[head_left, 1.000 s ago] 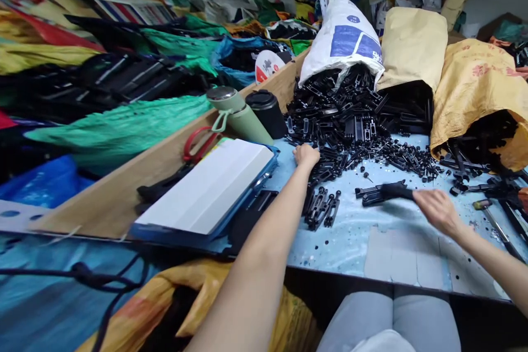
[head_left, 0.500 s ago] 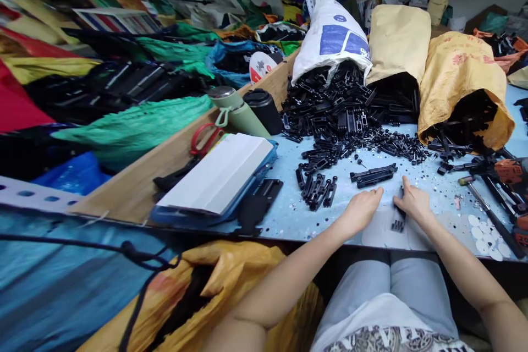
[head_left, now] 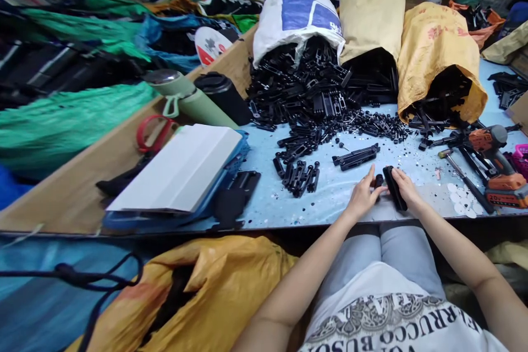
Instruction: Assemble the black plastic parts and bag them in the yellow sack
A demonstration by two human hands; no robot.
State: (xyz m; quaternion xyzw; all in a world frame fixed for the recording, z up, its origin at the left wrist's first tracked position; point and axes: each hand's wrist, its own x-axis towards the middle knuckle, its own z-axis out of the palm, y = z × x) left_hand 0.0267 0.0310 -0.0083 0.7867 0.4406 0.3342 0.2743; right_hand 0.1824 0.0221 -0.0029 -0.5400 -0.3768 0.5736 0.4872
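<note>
My right hand [head_left: 406, 190] grips a long black plastic part [head_left: 395, 189] and tilts it up near the table's front edge. Close by on its left, my left hand [head_left: 365, 193] pinches a small black piece [head_left: 379, 180] between thumb and fingers. Just beyond both hands, a pair of long black parts [head_left: 357, 158] lies side by side on the blue tabletop. Farther left sits a bunch of short black link pieces [head_left: 297, 177]. A big heap of black parts [head_left: 297, 88] spills from a white sack [head_left: 301, 5], with small pins and screws [head_left: 381, 125] scattered before it.
An orange cordless drill [head_left: 493, 159] and a hammer [head_left: 466, 179] lie at the right, by white discs [head_left: 461, 199]. At the left are a white box lid [head_left: 177, 168], red-handled scissors [head_left: 153, 133], a green bottle [head_left: 193, 99] and a wooden side board [head_left: 82, 181].
The right hand has raised the long black part from the table and turned it. My left hand has closed on a small black piece. The view has shifted right and down.
</note>
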